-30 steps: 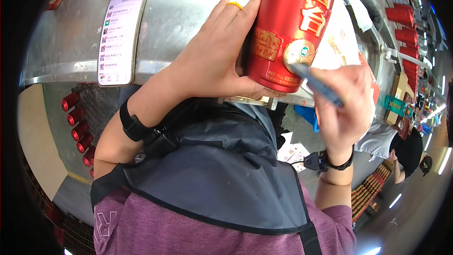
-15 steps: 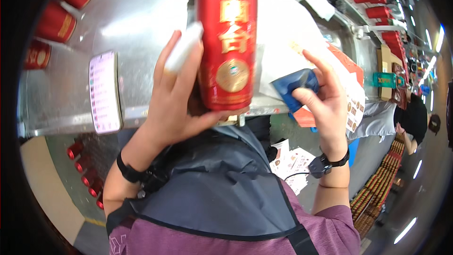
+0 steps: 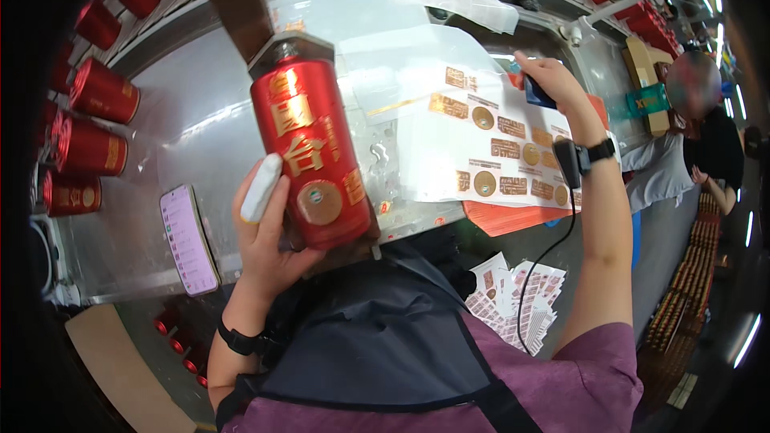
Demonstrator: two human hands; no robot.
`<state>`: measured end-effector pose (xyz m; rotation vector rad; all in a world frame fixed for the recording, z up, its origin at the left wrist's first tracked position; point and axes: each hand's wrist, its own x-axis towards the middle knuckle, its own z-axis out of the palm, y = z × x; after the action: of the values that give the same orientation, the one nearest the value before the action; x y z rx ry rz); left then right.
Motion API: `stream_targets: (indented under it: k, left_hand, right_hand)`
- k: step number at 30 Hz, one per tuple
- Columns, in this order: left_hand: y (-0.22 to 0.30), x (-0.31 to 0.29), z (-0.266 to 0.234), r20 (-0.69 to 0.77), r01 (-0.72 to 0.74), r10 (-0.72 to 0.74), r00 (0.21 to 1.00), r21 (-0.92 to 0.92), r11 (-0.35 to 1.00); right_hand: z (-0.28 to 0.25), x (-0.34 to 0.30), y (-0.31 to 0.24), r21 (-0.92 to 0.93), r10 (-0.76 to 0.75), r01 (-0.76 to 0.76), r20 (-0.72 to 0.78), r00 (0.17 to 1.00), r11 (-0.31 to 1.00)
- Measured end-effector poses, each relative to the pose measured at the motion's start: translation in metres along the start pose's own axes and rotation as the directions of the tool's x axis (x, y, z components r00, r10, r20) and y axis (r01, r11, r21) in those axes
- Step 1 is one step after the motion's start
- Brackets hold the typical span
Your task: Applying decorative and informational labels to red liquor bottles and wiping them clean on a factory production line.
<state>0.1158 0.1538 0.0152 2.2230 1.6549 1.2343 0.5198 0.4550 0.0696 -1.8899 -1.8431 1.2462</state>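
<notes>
A glossy red bottle [image 3: 309, 152] with gold lettering and a round gold label lies tilted over the metal table. My left hand [image 3: 269, 244] holds it near the base, with the thumb at the bottom edge and the fingers along the left side. One of those fingers wears a white cover. Behind the bottle's neck is a brown angular support [image 3: 249, 12]. Off to the right, my right hand [image 3: 555, 84] grips a flat blue piece [image 3: 539, 95], partly hidden by the fingers, above the far side of a white sheet of gold and brown stickers [image 3: 505, 148].
A phone [image 3: 189, 239] with a lit screen lies left of the bottle. Several red bottles [image 3: 100, 96] stand along the left. Orange-red sheets [image 3: 513, 216] stick out under the sticker sheet. Used sheets [image 3: 517, 297] lie low by my right. Another person [image 3: 710, 144] is at far right.
My right hand has moved away from the bottle, out over the sticker sheet, still with the blue piece. The bottle has tilted and now sits lower and further left in view.
</notes>
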Motion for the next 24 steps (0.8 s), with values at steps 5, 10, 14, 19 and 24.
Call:
stream_targets:
  k: [5, 10, 14, 19, 24]
  left_hand:
    - [-0.007, -0.013, 0.001, 0.018, 0.121, -0.122, 0.992, 0.031, 0.992]
    - [-0.012, -0.018, 0.003, 0.028, 0.132, -0.133, 0.991, 0.019, 0.991]
    - [-0.007, -0.006, 0.002, -0.007, 0.054, -0.053, 0.999, 0.074, 0.996]
    - [-0.007, -0.008, 0.001, 0.003, 0.053, -0.054, 0.999, 0.082, 0.995]
    - [-0.009, -0.010, -0.001, 0.017, 0.042, -0.043, 0.999, 0.065, 0.997]
  right_hand:
    - [-0.012, 0.033, 0.018, -0.284, -0.057, 0.061, 0.021, 0.998, 0.957]
    - [0.001, 0.044, 0.015, -0.240, -0.094, 0.131, 0.160, 0.983, 0.962]
    - [0.005, 0.048, 0.001, 0.007, -0.071, 0.071, 0.188, 0.980, 0.997]
    - [0.008, 0.026, -0.032, -0.075, -0.256, 0.263, 0.088, 0.963, 0.962]
    - [0.016, 0.007, -0.064, -0.232, -0.514, 0.484, -0.089, 0.853, 0.844]
